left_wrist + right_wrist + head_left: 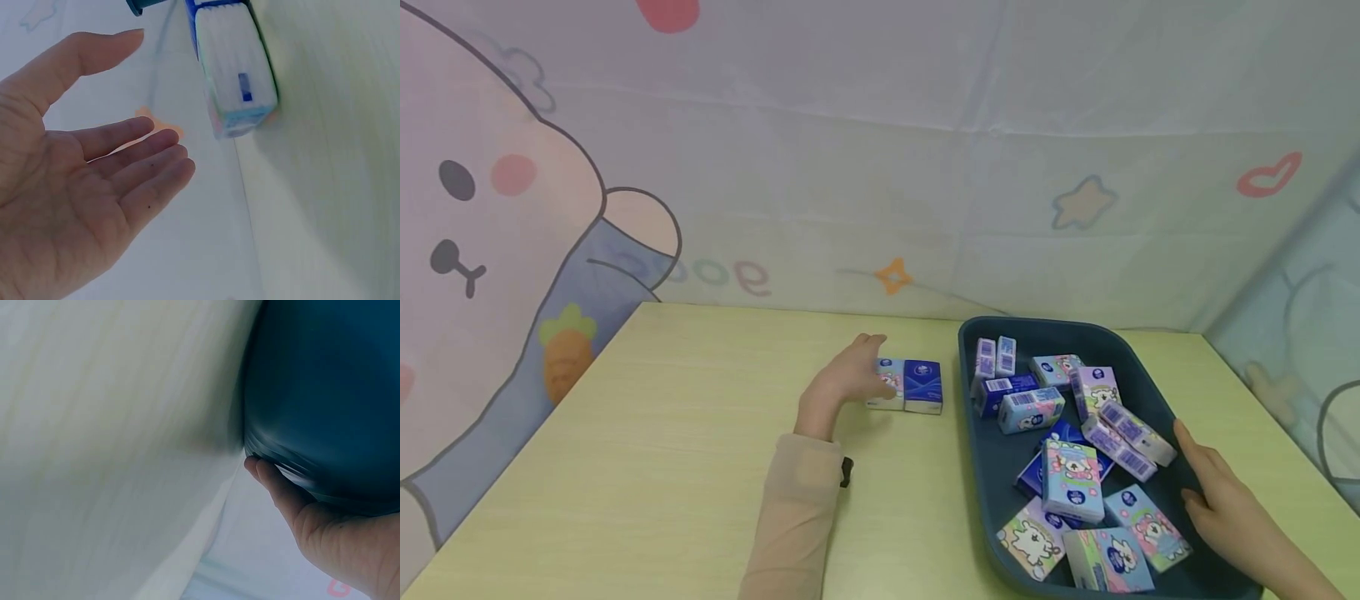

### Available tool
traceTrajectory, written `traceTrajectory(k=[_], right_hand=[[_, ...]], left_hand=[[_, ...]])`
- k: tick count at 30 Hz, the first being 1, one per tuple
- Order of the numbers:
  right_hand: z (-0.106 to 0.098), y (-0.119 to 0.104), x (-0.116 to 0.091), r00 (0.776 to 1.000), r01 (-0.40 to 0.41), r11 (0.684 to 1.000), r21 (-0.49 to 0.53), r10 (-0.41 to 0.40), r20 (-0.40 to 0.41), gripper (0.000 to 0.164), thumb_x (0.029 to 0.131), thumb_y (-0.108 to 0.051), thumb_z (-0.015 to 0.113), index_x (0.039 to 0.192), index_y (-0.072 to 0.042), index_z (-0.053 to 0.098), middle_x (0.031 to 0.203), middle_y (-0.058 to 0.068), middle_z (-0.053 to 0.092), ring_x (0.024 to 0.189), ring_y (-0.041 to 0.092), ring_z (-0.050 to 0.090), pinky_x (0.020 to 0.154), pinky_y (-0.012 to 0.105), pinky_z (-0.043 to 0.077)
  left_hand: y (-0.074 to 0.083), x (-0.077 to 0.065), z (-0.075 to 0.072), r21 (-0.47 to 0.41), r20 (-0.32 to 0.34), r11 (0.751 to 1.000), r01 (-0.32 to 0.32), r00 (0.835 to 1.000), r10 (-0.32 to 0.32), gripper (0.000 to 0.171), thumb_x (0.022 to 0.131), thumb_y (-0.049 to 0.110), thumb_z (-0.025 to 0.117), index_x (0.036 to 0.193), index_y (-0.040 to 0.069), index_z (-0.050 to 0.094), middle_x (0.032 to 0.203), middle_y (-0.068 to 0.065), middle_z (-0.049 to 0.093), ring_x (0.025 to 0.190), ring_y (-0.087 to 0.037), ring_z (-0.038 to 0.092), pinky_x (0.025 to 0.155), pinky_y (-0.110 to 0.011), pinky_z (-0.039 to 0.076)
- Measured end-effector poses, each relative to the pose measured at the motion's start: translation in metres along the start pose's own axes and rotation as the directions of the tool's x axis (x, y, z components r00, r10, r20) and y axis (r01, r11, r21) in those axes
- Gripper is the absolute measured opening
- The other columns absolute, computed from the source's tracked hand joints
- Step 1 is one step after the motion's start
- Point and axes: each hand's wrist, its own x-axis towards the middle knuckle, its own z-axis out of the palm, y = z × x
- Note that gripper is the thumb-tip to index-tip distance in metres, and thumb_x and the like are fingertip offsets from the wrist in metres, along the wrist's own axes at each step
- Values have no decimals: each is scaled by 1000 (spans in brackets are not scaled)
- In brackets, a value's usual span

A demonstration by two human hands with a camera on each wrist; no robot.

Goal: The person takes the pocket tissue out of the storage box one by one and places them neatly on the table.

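Note:
My left hand (850, 371), thumb and fingers spread apart, is beside a light-coloured tissue pack (891, 403) and overlaps it in the head view. Against that pack lies a dark blue tissue pack (922, 387). The left wrist view shows a gap between the fingers (156, 181) and the end of the light pack (234, 62). On the right, my right hand (1228, 508) holds the side of a dark teal tray (973, 492), thumb over the inner side and fingers along the outer wall. Several tissue packs (1072, 479) lie jumbled in the tray.
The pale wooden table (662, 467) extends left of the packs. A printed cloth (850, 167) with a cartoon animal hangs behind the table's far edge. At far right a dark cable (1324, 433) loops beside the table.

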Motion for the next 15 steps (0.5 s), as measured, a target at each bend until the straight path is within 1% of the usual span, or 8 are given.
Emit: traceTrajectory(k=[3,5,8,9,11,12,15], right_hand=[[1,1,0,1000,11,1000,-16,-12,-17,93,77,17,55,153,0,4,118,34,43,102,52,50,77,65,43],[1,1,0,999,17,999,-29,-18,-28,93,76,16,56,153,-1,5,118,33,44,102,51,51,76,60,44],[1,1,0,999,19,999,-32,-20,-32,94,76,16,56,153,-1,6,118,33,45,102,50,52,75,59,45],[1,1,0,999,19,999,-30,-19,-31,94,76,16,56,153,-1,6,118,33,45,102,51,51,76,60,45],[1,2,0,999,20,999,-31,-21,-30,94,76,16,56,153,-1,6,118,33,45,102,50,52,75,60,45],[1,2,0,999,22,999,-32,-23,-31,94,76,16,56,153,-1,6,118,33,45,101,50,52,74,58,46],[1,3,0,999,22,999,-35,-23,-31,94,76,16,57,153,-2,7,118,32,45,101,49,52,72,47,49]], left_hand=[[6,0,1,-2,-7,1000,-21,1000,21,85,80,12,72,151,6,26,157,-14,28,139,-31,38,112,-46,36],[11,0,2,-2,-8,999,-40,999,40,84,81,12,72,151,6,26,157,-13,27,141,-31,35,114,-45,35],[20,0,4,6,-7,997,-80,997,80,83,82,12,72,151,5,27,157,-13,27,142,-30,34,114,-43,34],[23,0,5,8,-5,995,-95,995,96,83,82,12,73,150,5,27,157,-13,28,142,-30,34,114,-43,34],[29,-1,6,6,-2,992,-123,992,123,82,82,12,73,150,5,28,156,-13,29,141,-30,36,113,-42,36],[33,-2,7,7,-2,990,-138,990,138,82,82,13,73,150,4,28,156,-13,30,141,-29,36,113,-42,36],[42,-3,9,9,0,984,-177,984,177,81,82,15,73,150,5,29,155,-12,32,140,-29,37,112,-42,37]])
